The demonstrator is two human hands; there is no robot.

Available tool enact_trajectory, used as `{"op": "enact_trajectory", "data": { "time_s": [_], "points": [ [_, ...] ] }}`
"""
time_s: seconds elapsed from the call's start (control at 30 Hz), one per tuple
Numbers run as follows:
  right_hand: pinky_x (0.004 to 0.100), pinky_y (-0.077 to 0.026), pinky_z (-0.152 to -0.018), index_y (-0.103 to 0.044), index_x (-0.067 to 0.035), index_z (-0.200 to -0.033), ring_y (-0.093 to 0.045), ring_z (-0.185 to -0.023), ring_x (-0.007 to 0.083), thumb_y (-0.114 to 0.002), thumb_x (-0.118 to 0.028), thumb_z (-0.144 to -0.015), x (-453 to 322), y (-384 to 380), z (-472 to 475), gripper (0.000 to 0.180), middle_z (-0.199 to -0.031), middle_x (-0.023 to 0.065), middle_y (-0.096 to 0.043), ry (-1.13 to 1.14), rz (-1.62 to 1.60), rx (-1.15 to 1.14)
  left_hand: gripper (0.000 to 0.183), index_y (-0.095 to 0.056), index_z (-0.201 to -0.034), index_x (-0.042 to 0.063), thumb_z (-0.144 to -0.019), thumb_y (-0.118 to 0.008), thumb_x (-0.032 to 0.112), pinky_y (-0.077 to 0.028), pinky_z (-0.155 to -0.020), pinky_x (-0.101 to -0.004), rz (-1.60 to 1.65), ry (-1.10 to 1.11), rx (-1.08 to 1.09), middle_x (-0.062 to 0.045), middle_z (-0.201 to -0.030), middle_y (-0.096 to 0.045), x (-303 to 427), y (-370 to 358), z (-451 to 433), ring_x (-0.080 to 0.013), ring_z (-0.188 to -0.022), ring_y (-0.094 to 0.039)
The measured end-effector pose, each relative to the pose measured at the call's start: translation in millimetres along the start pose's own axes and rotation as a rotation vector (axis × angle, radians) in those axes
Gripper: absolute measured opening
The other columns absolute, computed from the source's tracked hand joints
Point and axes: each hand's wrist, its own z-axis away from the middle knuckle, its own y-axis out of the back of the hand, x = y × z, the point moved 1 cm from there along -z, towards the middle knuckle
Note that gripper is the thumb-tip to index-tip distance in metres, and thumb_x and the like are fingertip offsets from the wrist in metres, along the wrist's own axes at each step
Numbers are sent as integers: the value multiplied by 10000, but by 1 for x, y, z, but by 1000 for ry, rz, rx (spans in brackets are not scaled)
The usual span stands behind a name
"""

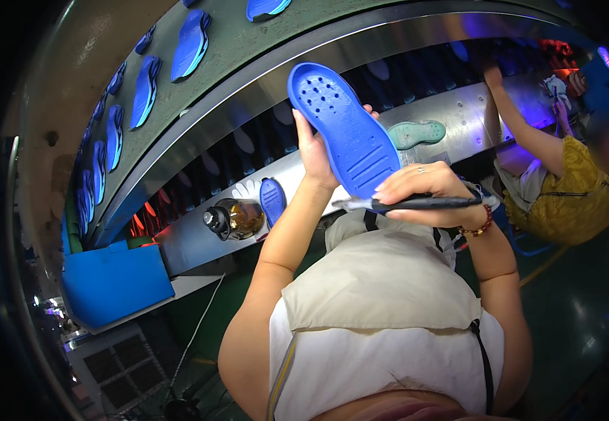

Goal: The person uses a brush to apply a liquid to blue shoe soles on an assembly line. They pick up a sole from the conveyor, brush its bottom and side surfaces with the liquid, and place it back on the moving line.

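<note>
A blue shoe sole (349, 126) with round holes at one end and raised bars at the other is held up before me. My left hand (317, 152) grips its left edge, with fingertips showing at the far side. My right hand (425, 192) is at the lower end of the sole, closed around a black-handled brush (425, 203) whose pale tip points left, close under the sole. Whether the tip touches the sole cannot be told. Behind the sole, a green sole (417, 134) lies on the metal ledge (304, 173).
Blue soles (191, 44) lie along the green conveyor belt (230, 52). A dark lower belt with more soles runs behind the ledge. A bottle of amber liquid (238, 218) and a small blue sole (271, 200) stand left of my forearm. A co-worker in yellow (562, 194) reaches in at right.
</note>
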Motion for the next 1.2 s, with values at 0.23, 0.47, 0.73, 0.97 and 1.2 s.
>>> {"op": "enact_trajectory", "data": {
  "time_s": [0.23, 0.47, 0.73, 0.97, 1.2],
  "points": [
    [305, -431, -835, -643, -28, -864, -564, -931, 205, -674, 21, -652, 19, 11, 11, 220, -881, 111, -638, -40, 42, -8, 854, -384, -1205, 7, -757, -206, 712, -386, -903, -446, -49, -13, 109, -207, -1117, -492, 11, 0, -6, -335, -1042, -480],
    [336, -459, -832, -567, 27, -915, -585, -897, 215, -580, 12, -744, 45, 19, 22, 172, -957, 161, -592, -214, -656, 351, 722, -369, -1239, 21, -835, -216, 600, -379, -910, -440, -121, -41, 106, -206, -1166, -468, 17, -26, -16, -320, -1069, -470],
    [206, -456, -702, -585, 25, -900, -576, -796, 106, -578, -3, -765, 24, -2, 15, 137, -890, 108, -616, -230, -277, 395, 578, -374, -1230, 15, -862, -298, 454, -417, -849, -511, -145, -64, 44, -184, -1149, -491, -11, -24, -6, -340, -990, -525],
    [223, -467, -721, -601, 26, -901, -593, -818, 140, -606, 19, -727, 21, 13, 2, 174, -893, 123, -625, -135, -179, 255, 617, -371, -1237, 16, -836, -331, 483, -412, -843, -529, -18, -41, 40, -205, -1162, -471, -10, -25, -17, -369, -993, -515],
    [250, -471, -710, -623, 9, -876, -602, -792, 159, -626, 0, -712, 15, 44, -12, 164, -870, 119, -633, -93, 37, 112, 514, -393, -1210, 15, -852, -371, 383, -427, -836, -489, -64, -61, 52, -184, -1126, -507, -1, -26, -20, -326, -962, -540]
  ]
}}
